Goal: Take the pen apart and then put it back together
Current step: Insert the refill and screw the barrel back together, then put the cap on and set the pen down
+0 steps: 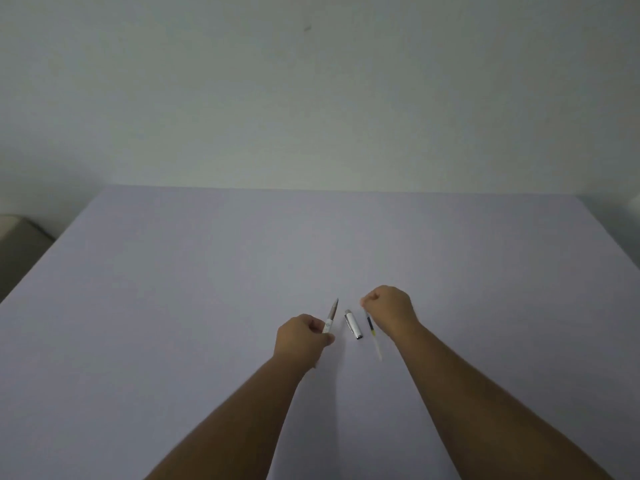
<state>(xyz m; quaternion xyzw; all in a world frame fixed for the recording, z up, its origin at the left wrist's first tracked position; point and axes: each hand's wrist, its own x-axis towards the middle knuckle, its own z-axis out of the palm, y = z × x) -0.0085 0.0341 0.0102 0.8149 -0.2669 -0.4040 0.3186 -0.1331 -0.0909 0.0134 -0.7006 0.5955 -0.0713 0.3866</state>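
On table (207, 271): left hand (298, 336) pinching barrel (330, 315); right hand (389, 311) pinching refill (372, 330).

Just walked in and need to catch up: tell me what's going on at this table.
A person is working on a pen that is in pieces. The left hand holds the barrel, tip pointing away. The right hand pinches one end of the thin refill. The cap lies on the table between them, untouched.

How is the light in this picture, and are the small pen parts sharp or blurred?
Head view: dim, flat light, no glare, faint shadows on the table; the pen barrel in the left hand, the cap and the refill look soft.
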